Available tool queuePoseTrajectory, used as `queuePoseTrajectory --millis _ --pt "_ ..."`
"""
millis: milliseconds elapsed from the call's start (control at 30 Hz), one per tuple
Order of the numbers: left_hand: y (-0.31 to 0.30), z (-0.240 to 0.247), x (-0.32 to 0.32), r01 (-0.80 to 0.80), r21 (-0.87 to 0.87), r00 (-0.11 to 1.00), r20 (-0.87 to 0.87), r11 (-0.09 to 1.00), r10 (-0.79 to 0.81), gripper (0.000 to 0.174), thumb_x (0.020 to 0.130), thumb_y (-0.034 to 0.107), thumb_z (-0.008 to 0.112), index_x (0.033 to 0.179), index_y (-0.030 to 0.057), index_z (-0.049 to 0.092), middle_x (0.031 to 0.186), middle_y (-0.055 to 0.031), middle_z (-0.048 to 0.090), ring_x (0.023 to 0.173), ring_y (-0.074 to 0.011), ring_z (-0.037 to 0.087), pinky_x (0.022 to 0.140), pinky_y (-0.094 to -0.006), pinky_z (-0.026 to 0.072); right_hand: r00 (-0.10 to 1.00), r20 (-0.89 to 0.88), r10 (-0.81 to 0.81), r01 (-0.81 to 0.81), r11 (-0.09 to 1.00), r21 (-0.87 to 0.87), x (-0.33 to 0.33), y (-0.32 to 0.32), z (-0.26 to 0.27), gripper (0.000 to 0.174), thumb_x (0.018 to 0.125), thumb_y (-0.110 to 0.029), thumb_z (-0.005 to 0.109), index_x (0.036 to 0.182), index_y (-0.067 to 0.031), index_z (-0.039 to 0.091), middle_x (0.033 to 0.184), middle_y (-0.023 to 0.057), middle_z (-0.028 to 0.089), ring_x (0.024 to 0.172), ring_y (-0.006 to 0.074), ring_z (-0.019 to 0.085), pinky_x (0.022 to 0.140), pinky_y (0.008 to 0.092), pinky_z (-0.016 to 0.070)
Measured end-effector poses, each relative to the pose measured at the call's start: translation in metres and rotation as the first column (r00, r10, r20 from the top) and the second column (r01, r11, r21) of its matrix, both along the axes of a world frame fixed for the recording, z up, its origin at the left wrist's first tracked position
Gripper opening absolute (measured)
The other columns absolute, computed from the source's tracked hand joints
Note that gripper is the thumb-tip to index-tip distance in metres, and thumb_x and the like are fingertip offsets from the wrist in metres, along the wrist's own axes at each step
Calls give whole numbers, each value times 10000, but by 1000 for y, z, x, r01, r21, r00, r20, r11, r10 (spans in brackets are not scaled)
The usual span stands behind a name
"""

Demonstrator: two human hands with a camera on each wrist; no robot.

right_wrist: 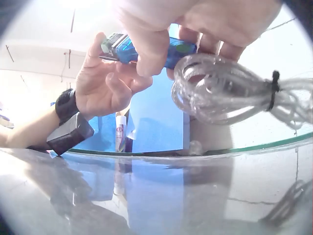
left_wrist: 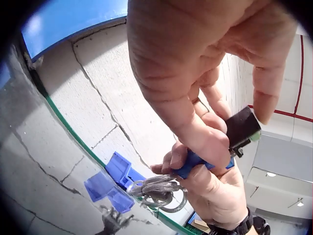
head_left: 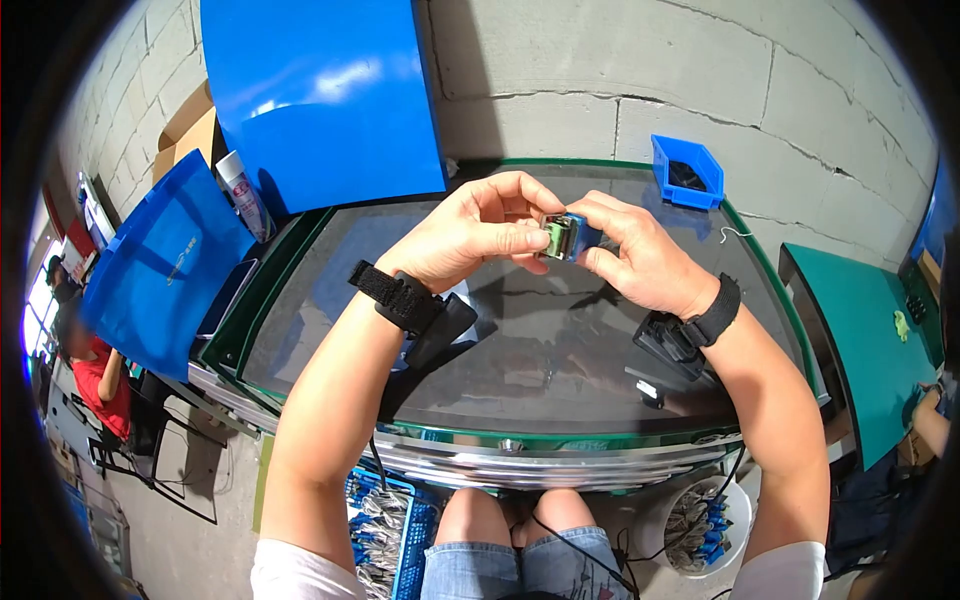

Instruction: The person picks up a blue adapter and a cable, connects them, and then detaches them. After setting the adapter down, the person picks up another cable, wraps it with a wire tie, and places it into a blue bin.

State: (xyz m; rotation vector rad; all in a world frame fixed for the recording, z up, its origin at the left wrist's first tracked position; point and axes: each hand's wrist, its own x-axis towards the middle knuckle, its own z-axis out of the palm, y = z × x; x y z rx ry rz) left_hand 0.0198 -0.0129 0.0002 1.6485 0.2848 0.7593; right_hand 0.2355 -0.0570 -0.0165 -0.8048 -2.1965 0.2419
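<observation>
Two hands met in the air above the glass worktop [head_left: 540,385]. At the far left a blue bag [head_left: 160,265] hung near a spray can [head_left: 243,195]. The left hand [head_left: 470,235] pinched the metal plug end of a translucent blue adapter [head_left: 562,237] between thumb and fingers. The right hand [head_left: 645,260] gripped its blue body, with the coiled grey cable [right_wrist: 220,90] bunched under its fingers. Further right, a blue bin [head_left: 687,172] stood by the wall.
</observation>
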Motion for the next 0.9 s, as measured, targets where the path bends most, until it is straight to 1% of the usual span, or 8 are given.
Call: queuePoseTrajectory --millis 100,167,300,400,433,467,667,900 --pt "1 0 1 -60 14 998 -8 998 60 314 764 149 747 999 35 572 894 -35 612 828 -140 619 727 -312 559 999 -6 -39 39 999 12 -1 0 1 303 770 -5 597 1070 -26 563 902 145 554 850 331 562 760 385 452" --pt "4 -2 0 -86 10 996 -32 996 86 304 767 142 744 994 36 572 889 -32 608 825 -139 618 735 -311 555 994 71 -83 80 996 37 0 1 0 298 796 -60 621 1087 -35 562 893 145 549 838 338 558 756 394 451" --pt "11 -4 0 -198 4 976 -94 980 198 313 752 131 758 971 3 574 874 -45 597 809 -139 611 762 -289 536 993 67 -93 89 995 52 1 7 -7 298 807 -106 638 1084 -31 557 913 154 561 848 351 564 755 402 454" --pt "9 -3 0 -254 -16 961 -115 967 251 313 749 120 759 968 -3 573 865 -45 596 795 -138 610 768 -286 533 995 37 -88 86 995 55 0 9 -9 291 815 -83 624 1086 -3 554 938 142 571 837 302 566 760 360 454" --pt "8 -3 1 -278 -22 954 -127 960 273 311 748 114 759 967 -5 573 859 -44 597 786 -138 610 770 -286 531 993 58 -100 96 993 71 1 10 -9 296 809 -108 637 1074 -7 555 942 154 578 851 332 571 751 386 459" --pt "7 -4 1 -277 -23 954 -128 961 272 311 748 114 759 967 -5 573 859 -44 597 786 -138 610 770 -286 531 990 79 -113 106 990 89 2 11 -9 302 802 -133 649 1063 -12 555 946 165 584 864 362 577 742 411 463" --pt "12 -8 0 -209 3 967 -150 978 207 292 755 100 752 963 -7 579 842 -45 600 774 -133 608 754 -280 531 985 115 -132 127 991 52 2 8 -7 307 796 -165 657 1057 -29 570 922 154 592 853 364 580 728 418 466" --pt "10 -5 -1 -314 27 936 -159 949 314 226 794 96 716 951 -3 588 843 -53 621 768 -133 614 741 -273 530 969 128 -212 202 975 88 -4 6 -5 278 804 -184 648 1033 -41 584 933 136 603 862 361 586 728 428 470"
